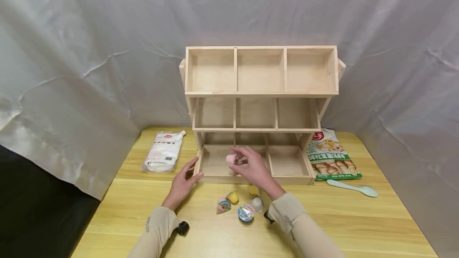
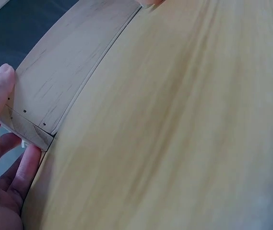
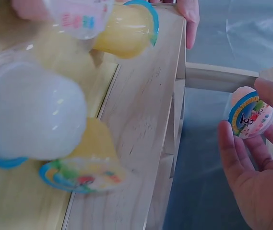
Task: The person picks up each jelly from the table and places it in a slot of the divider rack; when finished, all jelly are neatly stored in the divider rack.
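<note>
A small pink jelly cup (image 1: 230, 159) is pinched between the thumb and fingers of my right hand (image 1: 255, 169), above the lowest tier of a wooden compartment rack (image 1: 218, 180). In the right wrist view, the printed lid of this cup (image 3: 251, 115) shows. My left hand (image 1: 181, 185) grips the rack's lower left front corner, thumb on the front and fingers round the side. On the table before the rack lie several more jelly cups: yellow ones (image 1: 233, 197), a pink one (image 1: 223, 206), a white one (image 1: 256, 204) and one with its blue lid up (image 1: 246, 213).
Left of the rack lies a white spouted pouch (image 1: 164, 151). To the right are a green and white food bag (image 1: 333, 156) partly behind the rack and a pale blue spoon (image 1: 353, 187). Grey cloth (image 1: 107, 51) hangs around the wooden table (image 1: 376, 226).
</note>
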A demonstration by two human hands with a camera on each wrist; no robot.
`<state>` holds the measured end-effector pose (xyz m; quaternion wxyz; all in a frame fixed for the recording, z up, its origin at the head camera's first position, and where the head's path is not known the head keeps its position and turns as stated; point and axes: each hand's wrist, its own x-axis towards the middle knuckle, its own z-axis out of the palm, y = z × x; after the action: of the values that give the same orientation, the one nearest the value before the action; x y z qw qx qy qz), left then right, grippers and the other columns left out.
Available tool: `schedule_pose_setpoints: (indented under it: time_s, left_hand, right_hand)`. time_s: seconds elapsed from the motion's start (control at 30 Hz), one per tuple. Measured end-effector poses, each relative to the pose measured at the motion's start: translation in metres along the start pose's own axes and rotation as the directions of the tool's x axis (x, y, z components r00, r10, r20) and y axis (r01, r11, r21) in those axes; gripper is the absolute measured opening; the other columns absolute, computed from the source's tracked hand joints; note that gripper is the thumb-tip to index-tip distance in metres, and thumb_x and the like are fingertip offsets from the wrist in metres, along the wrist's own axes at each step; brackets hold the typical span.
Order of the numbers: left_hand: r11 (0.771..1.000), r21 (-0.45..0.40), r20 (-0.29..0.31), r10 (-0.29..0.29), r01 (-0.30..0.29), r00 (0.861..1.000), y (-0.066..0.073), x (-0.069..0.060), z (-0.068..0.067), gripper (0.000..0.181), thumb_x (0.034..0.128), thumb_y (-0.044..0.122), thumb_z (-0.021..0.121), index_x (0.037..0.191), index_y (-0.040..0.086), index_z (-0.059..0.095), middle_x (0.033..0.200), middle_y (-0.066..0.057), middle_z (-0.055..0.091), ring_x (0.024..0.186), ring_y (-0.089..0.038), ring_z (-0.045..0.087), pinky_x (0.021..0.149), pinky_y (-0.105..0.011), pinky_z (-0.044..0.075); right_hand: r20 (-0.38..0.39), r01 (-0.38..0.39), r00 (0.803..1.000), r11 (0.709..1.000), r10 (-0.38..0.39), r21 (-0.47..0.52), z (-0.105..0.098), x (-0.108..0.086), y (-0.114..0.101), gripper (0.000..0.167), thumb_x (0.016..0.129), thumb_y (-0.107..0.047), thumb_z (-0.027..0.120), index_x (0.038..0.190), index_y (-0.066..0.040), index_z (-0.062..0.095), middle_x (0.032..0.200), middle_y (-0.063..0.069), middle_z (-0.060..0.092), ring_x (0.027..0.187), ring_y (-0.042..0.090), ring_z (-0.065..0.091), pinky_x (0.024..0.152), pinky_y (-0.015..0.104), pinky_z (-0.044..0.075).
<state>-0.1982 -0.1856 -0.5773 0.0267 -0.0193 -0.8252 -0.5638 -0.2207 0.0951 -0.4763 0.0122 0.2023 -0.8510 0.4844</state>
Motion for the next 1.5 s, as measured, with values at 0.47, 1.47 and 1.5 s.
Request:
schedule_pose_setpoints:
  time_s: [0.47,1.47,1.5]
  left_hand:
    - [0.999,0.026,-0.022,0.047,-0.046,0.999,-0.005,0.004,0.003,0.064,0.0975,0.03,0.074,0.156,0.027,0.048,0.148,-0.015,0.059,0.12,-0.035,0.066,0.085,-0.028,0.055]
    - [0.999,-0.036,-0.017,0.022,-0.023,1.0,-0.005,0.003,0.002,0.064,0.0964,0.03,0.076,0.155,0.028,0.049,0.159,-0.006,0.05,0.127,-0.033,0.063,0.087,-0.023,0.055]
    - [0.999,-0.037,-0.018,0.021,-0.021,1.0,-0.005,0.004,0.002,0.064,0.0963,0.03,0.076,0.155,0.029,0.05,0.159,-0.006,0.05,0.128,-0.033,0.063,0.087,-0.023,0.055]
  right_hand:
    - [0.003,0.014,1.0,0.999,-0.014,-0.043,0.019,0.027,0.002,0.056,0.087,-0.013,0.084,0.138,-0.003,0.062,0.118,0.01,0.069,0.096,0.019,0.068,0.084,0.028,0.059]
    - [0.108,0.01,0.994,0.965,0.019,-0.263,0.074,0.068,0.012,0.037,0.09,-0.012,0.079,0.123,-0.002,0.068,0.113,0.011,0.074,0.104,0.026,0.07,0.095,0.039,0.056]
    - [0.104,0.015,0.994,0.962,0.014,-0.272,0.075,0.069,0.012,0.036,0.09,-0.012,0.079,0.123,-0.001,0.068,0.113,0.011,0.073,0.104,0.026,0.069,0.095,0.039,0.056]
